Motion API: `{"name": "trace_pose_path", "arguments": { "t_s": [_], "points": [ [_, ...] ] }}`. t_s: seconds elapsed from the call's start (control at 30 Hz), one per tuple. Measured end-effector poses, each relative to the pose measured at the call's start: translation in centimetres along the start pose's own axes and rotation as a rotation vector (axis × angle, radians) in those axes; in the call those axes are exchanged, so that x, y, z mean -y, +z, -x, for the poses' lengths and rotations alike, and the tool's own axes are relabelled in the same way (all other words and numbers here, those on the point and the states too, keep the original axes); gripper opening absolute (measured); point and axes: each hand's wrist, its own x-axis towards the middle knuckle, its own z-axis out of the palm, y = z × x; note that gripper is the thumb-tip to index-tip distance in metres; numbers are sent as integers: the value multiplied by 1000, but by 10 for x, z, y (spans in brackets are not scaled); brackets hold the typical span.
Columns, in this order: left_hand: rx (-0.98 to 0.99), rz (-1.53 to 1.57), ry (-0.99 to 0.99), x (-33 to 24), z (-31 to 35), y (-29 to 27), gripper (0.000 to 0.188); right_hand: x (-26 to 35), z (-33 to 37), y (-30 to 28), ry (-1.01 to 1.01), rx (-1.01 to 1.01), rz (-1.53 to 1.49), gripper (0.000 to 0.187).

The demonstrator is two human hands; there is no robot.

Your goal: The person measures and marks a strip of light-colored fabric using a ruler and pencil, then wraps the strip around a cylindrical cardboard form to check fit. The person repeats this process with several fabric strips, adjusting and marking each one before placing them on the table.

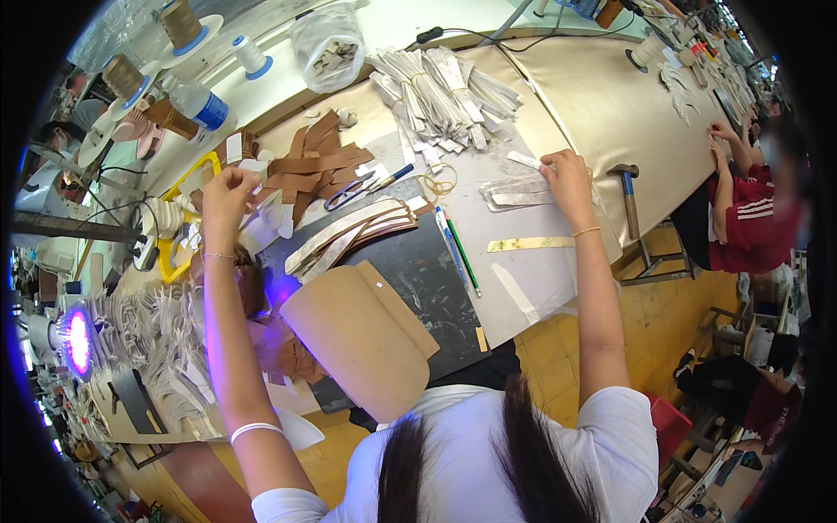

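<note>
At the upper left my left hand is raised with fingers curled into a pinch, beside a heap of brown leather strips; what it pinches is too small to make out. On the right my right hand pinches the end of a short pale strip, above a small stack of whitish strips. Between my hands lie blue-handled scissors, a layered pile of cream and brown strips, a green pencil and a pen. A tan board rests nearest me over a black mat.
Bundled pale strips lie at the back beside a plastic bag. Thread spools and a water bottle stand back left. A yellow basket and lit lamp are left; a hammer and a co-worker are right.
</note>
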Motion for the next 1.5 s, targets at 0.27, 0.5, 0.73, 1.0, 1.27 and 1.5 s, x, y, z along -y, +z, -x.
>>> {"name": "trace_pose_path", "arguments": {
  "t_s": [0.27,0.5,0.73,1.0,1.27,1.5],
  "points": [
    [40,621,69,-94,100,-14,24,4,-1,-24,-23,-32,-280,7],
    [169,814,-173,-69,258,-5,20,53,27,-75,-61,-50,-577,7],
    [223,1077,-355,-20,302,16,18,172,97,-111,-200,921,-1167,10],
    [233,1165,-394,-27,305,12,36,256,118,-105,-261,1362,-805,18],
    [263,1037,-361,-21,305,14,27,261,120,-96,-236,1367,-752,17],
    [245,1109,-404,-21,308,16,28,261,121,-94,-259,1325,-740,21]
  ]
}}
